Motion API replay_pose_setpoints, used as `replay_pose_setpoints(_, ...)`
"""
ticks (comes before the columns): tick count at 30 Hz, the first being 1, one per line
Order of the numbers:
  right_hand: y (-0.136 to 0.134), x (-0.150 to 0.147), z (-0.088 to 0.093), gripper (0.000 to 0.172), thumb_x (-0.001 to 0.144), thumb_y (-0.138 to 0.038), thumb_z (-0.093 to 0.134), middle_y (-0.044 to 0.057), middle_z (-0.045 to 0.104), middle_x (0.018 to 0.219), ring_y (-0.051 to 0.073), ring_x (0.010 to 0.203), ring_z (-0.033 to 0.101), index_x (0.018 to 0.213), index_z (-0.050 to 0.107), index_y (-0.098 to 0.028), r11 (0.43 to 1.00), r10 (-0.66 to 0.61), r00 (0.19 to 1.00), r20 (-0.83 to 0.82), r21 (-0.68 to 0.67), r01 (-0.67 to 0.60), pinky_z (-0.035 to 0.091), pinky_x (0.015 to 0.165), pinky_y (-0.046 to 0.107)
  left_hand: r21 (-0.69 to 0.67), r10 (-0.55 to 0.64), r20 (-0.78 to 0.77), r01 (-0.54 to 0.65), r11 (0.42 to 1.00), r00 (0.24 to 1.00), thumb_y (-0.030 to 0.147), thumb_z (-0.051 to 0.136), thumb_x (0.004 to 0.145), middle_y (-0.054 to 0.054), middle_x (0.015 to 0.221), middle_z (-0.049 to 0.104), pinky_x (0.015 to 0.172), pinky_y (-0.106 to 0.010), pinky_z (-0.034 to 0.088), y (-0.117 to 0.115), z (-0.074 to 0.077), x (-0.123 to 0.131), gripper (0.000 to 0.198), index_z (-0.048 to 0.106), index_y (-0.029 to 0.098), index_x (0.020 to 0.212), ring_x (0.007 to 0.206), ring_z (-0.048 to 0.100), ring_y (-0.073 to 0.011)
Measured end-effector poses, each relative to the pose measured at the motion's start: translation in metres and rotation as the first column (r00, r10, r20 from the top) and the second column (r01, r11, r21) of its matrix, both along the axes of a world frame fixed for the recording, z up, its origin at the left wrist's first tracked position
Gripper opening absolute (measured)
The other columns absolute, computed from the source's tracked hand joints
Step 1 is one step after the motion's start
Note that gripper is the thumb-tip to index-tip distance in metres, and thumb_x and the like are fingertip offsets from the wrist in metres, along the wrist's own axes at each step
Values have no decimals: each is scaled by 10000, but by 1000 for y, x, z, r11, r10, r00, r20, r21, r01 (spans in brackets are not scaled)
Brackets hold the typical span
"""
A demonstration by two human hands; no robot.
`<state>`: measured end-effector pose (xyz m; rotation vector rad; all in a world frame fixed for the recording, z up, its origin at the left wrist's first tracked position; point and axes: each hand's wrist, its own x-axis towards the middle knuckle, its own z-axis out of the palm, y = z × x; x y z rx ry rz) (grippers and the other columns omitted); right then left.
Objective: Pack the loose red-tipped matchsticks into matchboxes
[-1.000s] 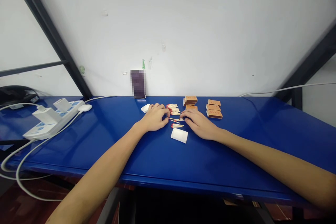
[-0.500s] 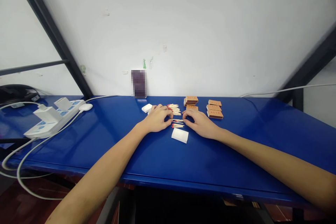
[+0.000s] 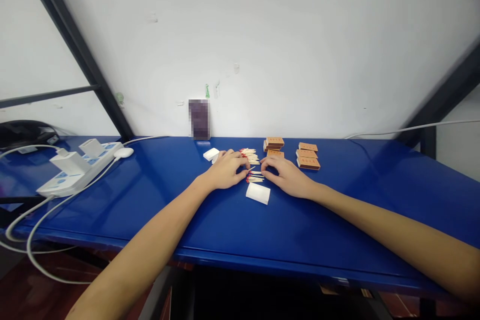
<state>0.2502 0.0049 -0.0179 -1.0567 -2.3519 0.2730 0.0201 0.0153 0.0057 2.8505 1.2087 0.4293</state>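
Observation:
My left hand (image 3: 227,170) rests on the blue table with thumb and index finger closed on one match (image 3: 252,168), which sticks out tilted to the right. Across from it, my right hand (image 3: 283,175) has curled fingers with a gap between thumb and index finger. Its fingertips are close to the plain ends of a small group of red-tipped matches (image 3: 255,179) lying between the hands. Behind them lies a larger pile of matches (image 3: 250,155). Closer to me is a white matchbox tray (image 3: 258,193). More white pieces (image 3: 211,154) lie beyond my left hand, partly hidden by it.
Orange matchboxes (image 3: 274,142) are stacked behind my right hand, and several more (image 3: 308,162) stand to its right. A phone-like panel (image 3: 199,120) leans on the wall. At the left sits a white power strip (image 3: 80,167) with cables. The table's front edge (image 3: 262,260) runs below.
A match at my left fingertips now points up and to the right, nearer the large pile. The small group of matches shows slightly more spread. Both hands have barely moved.

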Motion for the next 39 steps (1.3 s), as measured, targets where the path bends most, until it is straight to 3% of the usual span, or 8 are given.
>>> replay_pose_setpoints(8,-5,-2,3,288,990,-330,380,98,681,1102,259,1045,609,929,635,-210,1000,14,1000,-21,2,-14,463,933,447,11,-10,-28,10,1000,1000,258,437,963,-59,1035,616,918,-428,374,2,-2,-1,273,675,247,1096,1010,516,-249)
replay_pose_setpoints(18,3,1,-7,209,874,-161,457,105,669,1146,279,1127,590,906,658,-209,997,-40,999,-5,67,41,457,986,482,-10,-23,-31,23,1000,999,139,442,870,-47,946,605,904,-421,377,2,-1,-2,364,681,254,1119,984,547,-238)
replay_pose_setpoints(39,1,1,-8,236,941,-243,476,98,618,1228,279,1180,560,975,709,-249,997,15,1000,-27,70,-13,440,1013,521,-19,-61,-43,60,998,997,187,430,959,-45,960,619,849,-375,391,4,0,-1,305,682,271,1107,954,560,-227)
